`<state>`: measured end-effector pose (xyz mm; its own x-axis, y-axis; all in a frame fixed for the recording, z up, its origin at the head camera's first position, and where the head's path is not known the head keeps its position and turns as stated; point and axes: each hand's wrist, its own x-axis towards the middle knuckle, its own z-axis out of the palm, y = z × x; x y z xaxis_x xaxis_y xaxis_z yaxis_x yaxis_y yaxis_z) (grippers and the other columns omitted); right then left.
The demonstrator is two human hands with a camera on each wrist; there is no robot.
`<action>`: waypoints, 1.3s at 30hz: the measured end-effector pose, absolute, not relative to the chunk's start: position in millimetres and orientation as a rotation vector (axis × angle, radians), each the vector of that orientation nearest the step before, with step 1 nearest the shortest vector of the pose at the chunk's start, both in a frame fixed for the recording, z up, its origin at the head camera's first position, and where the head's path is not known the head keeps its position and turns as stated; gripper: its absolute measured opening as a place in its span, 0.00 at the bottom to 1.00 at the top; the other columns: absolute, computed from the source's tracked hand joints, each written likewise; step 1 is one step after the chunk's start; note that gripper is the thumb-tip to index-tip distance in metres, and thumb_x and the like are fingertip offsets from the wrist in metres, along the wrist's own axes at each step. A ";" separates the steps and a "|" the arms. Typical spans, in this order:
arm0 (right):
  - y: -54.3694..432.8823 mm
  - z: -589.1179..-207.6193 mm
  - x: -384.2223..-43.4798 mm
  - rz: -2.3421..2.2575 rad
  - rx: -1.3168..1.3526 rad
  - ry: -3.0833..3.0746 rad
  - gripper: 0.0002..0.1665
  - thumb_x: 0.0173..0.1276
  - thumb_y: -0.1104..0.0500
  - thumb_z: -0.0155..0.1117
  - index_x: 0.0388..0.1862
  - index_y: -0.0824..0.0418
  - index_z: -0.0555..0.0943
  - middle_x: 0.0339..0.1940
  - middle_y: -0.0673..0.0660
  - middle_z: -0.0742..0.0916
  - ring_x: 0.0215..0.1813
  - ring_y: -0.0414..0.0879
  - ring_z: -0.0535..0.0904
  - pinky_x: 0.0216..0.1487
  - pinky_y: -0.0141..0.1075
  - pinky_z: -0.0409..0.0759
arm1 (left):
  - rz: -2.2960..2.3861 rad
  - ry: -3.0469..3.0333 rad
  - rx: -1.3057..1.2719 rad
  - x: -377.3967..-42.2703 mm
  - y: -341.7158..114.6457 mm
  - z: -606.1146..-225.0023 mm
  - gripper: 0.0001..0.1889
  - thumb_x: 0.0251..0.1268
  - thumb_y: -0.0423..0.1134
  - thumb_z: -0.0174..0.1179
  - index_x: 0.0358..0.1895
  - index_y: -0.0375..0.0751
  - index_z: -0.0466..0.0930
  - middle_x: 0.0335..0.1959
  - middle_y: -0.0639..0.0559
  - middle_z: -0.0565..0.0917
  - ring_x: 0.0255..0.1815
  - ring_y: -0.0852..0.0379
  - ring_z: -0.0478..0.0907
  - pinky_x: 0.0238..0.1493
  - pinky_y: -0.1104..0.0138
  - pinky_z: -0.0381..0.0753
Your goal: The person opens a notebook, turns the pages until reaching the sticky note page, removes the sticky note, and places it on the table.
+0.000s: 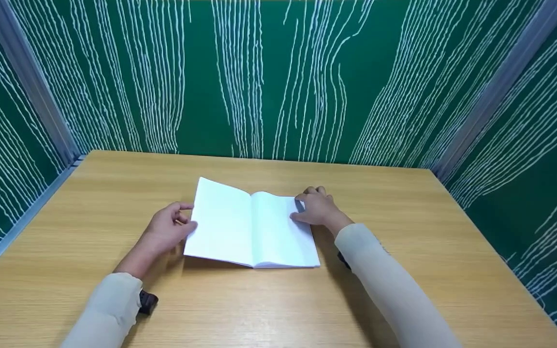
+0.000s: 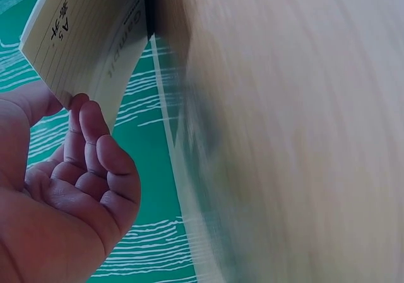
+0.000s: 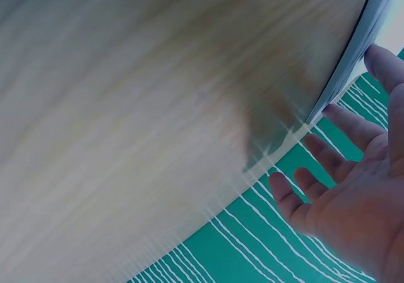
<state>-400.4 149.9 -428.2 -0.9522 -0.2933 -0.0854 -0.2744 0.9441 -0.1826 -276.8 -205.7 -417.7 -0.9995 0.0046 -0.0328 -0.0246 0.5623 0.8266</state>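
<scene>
A notebook [image 1: 223, 220] lies spread with bare white pages, its left side tilted up off the table. My left hand [image 1: 168, 227] pinches the outer edge of that raised side, thumb on the page and fingertips behind. In the left wrist view the cream cover [image 2: 95, 49] shows ruled lines, handwriting and printed lettering; the other fingers curl loosely below it. On the right page, near its upper outer edge, my right hand [image 1: 316, 208] rests with thumb and forefinger touching the paper. The right wrist view has its fingers [image 3: 350, 128] fairly straight beside the notebook's dark edge [image 3: 344, 62].
Beneath the notebook is a light wooden table [image 1: 269, 309]. Green panels with white wavy lines [image 1: 201, 87] stand behind it and at both sides, joined by grey corner posts [image 1: 36, 72]. A dark wrist device [image 1: 148, 302] sits at the left cuff.
</scene>
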 end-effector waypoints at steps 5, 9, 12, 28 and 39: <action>148.4 -428.7 -399.4 -0.275 -0.417 2.985 0.35 0.60 0.40 0.66 0.64 0.53 0.77 0.65 0.59 0.73 0.65 0.57 0.59 0.65 0.57 0.61 | 1.452 2.747 -0.037 -277.0 -206.2 -417.7 0.26 0.65 0.42 0.59 0.67 0.45 0.67 0.44 0.46 0.76 0.38 0.52 0.72 0.33 0.67 0.74; 146.5 -429.6 -398.4 -0.280 -0.405 2.980 0.34 0.61 0.40 0.66 0.64 0.52 0.76 0.64 0.58 0.74 0.64 0.56 0.60 0.64 0.55 0.62 | 1.455 2.736 -0.048 -276.7 -207.6 -417.2 0.27 0.66 0.42 0.59 0.67 0.46 0.67 0.44 0.46 0.76 0.39 0.52 0.72 0.34 0.67 0.75; 145.9 -430.3 -398.4 -0.284 -0.406 2.968 0.34 0.61 0.40 0.66 0.63 0.53 0.77 0.62 0.58 0.74 0.63 0.56 0.60 0.65 0.55 0.62 | 1.456 2.728 -0.060 -275.9 -207.5 -417.0 0.27 0.66 0.42 0.59 0.67 0.46 0.67 0.44 0.46 0.75 0.40 0.52 0.72 0.35 0.67 0.75; 144.9 -427.7 -396.9 -0.293 -0.459 2.979 0.31 0.62 0.43 0.66 0.61 0.55 0.78 0.61 0.58 0.76 0.64 0.57 0.61 0.64 0.57 0.62 | 1.446 2.759 -0.016 -276.0 -207.1 -417.2 0.26 0.65 0.41 0.58 0.66 0.44 0.68 0.42 0.47 0.76 0.41 0.52 0.73 0.37 0.67 0.74; 142.8 -428.4 -396.5 -0.407 -0.350 2.977 0.30 0.59 0.44 0.70 0.60 0.51 0.80 0.62 0.57 0.74 0.64 0.55 0.61 0.65 0.55 0.64 | 1.461 2.737 -0.050 -276.7 -206.8 -418.4 0.26 0.65 0.41 0.59 0.66 0.45 0.68 0.42 0.47 0.76 0.39 0.52 0.72 0.33 0.67 0.74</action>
